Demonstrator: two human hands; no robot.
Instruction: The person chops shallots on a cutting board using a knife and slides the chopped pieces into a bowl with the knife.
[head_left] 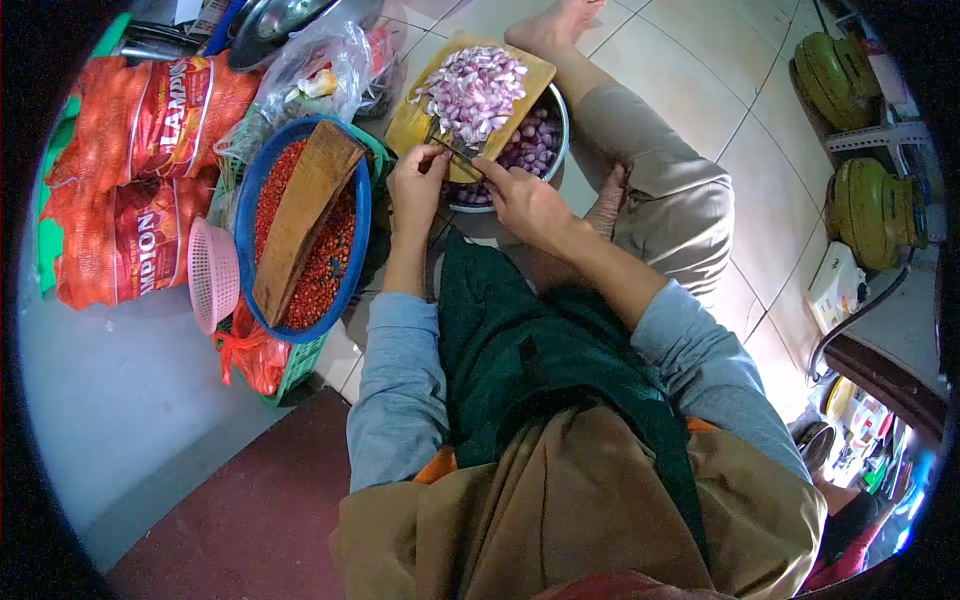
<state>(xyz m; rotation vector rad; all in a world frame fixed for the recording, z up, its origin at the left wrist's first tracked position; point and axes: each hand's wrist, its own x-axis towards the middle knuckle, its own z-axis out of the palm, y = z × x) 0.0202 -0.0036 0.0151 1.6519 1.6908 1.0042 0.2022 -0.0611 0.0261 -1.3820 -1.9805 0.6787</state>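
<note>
My right hand (530, 205) is closed around the handle of a knife (456, 150), its dark blade pointing left over the near edge of a yellow cutting board (541, 76). My left hand (415, 182) has its fingers pinched together beside the blade; what lies between them, if anything, is hidden. A heap of chopped purple-white shallots (475, 90) covers the middle of the board. Under the board stands a round metal basin (563, 135), which the board partly covers. Whole peeled shallots (532, 148) fill the basin.
At left, a blue basin (362, 215) of chopped red chillies holds a wooden block (308, 225). Beside it are a pink basket (212, 275), red net sacks (140, 190) and a plastic bag (325, 70). Two green gas cylinders (870, 212) stand right. My bent leg (670, 210) flanks the basin.
</note>
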